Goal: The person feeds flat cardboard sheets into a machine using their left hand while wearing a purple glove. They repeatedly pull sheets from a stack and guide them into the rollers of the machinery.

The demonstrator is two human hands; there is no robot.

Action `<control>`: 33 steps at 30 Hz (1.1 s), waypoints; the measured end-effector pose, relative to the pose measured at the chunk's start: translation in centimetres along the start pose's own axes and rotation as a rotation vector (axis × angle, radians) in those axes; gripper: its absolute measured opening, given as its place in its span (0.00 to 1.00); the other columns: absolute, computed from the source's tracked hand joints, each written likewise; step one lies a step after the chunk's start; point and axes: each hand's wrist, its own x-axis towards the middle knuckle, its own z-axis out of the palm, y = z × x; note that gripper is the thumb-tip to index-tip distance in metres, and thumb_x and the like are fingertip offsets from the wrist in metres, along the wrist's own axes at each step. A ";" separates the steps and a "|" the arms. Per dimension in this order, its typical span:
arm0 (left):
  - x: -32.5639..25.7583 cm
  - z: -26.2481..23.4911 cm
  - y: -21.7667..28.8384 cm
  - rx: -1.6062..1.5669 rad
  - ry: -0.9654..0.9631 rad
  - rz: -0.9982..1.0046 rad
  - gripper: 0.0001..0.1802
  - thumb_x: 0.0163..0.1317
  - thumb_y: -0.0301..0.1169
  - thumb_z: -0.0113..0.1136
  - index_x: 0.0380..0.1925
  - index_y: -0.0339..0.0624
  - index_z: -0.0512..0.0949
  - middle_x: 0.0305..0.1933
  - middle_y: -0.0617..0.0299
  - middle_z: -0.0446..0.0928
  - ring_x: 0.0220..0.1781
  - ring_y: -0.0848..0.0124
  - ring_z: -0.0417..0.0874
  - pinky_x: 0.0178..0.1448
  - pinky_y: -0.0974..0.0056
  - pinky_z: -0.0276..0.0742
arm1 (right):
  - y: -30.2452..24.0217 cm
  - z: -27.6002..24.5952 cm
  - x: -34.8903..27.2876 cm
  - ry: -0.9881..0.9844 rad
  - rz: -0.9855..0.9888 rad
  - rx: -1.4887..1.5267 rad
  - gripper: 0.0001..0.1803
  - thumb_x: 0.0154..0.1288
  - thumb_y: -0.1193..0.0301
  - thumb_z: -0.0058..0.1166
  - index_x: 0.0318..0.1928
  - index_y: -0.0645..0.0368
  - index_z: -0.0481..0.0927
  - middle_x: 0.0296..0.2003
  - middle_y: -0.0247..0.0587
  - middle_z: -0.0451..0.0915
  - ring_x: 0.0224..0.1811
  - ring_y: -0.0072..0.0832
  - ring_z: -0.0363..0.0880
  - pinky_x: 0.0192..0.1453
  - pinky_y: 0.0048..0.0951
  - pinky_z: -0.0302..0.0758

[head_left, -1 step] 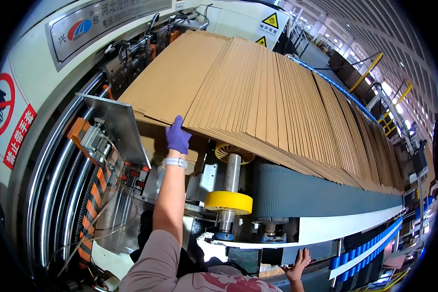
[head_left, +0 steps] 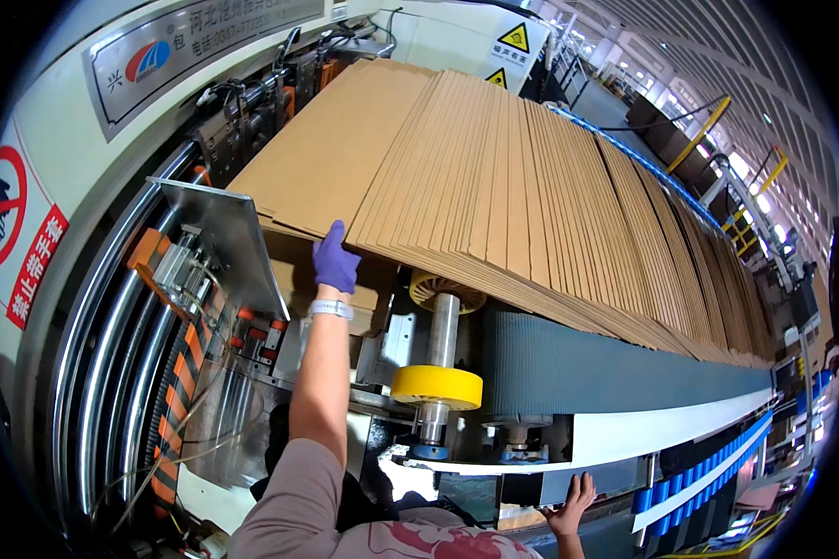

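A long row of overlapping brown cardboard sheets [head_left: 466, 168] leans along the machine, its front edge facing me. My left hand [head_left: 336, 264], in a purple glove, is at that edge near the left end. One digit points up over the top of a flat sheet [head_left: 345, 140]; the others are curled at the edge, their tips partly hidden. My bare right hand [head_left: 571, 508] is low on the right, fingers apart, touching the edge of a dark grey panel [head_left: 569, 486].
An upright metal plate [head_left: 219, 242] stands left of the sheets, beside steel rollers [head_left: 93, 345]. A yellow wheel [head_left: 436, 388] on a shaft and a ribbed grey belt [head_left: 569, 373] lie below the sheets. Blue rollers [head_left: 699, 475] are at lower right.
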 end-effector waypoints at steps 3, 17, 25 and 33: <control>1.4 -0.1 0.9 0.036 -0.030 0.012 0.29 0.54 0.39 0.67 0.53 0.43 0.68 0.49 0.57 0.74 0.48 0.58 0.78 0.51 0.42 0.70 | -0.6 -0.6 0.6 0.007 0.010 0.026 0.60 0.28 0.58 0.73 0.65 0.59 0.54 0.67 0.57 0.50 0.70 0.56 0.45 0.70 0.58 0.40; 2.3 -3.7 2.5 0.028 0.109 -0.005 0.32 0.53 0.40 0.66 0.54 0.43 0.63 0.45 0.53 0.71 0.42 0.56 0.73 0.47 0.41 0.72 | -0.1 -0.3 0.1 0.022 -0.012 -0.018 0.60 0.30 0.56 0.72 0.66 0.59 0.53 0.67 0.57 0.51 0.71 0.54 0.45 0.71 0.58 0.39; 4.2 -8.7 4.0 0.082 -0.045 0.052 0.39 0.54 0.52 0.61 0.63 0.49 0.62 0.61 0.51 0.64 0.60 0.49 0.65 0.58 0.38 0.64 | -0.2 -0.1 0.5 0.034 -0.023 -0.016 0.62 0.30 0.53 0.72 0.66 0.60 0.53 0.67 0.58 0.50 0.71 0.54 0.45 0.71 0.57 0.39; -0.2 -10.1 0.1 0.074 0.392 -0.173 0.53 0.49 0.76 0.38 0.70 0.59 0.48 0.74 0.61 0.48 0.74 0.57 0.50 0.72 0.46 0.41 | -0.5 -0.7 0.5 0.009 0.027 -0.009 0.61 0.28 0.61 0.72 0.67 0.58 0.54 0.68 0.55 0.51 0.71 0.53 0.44 0.72 0.56 0.38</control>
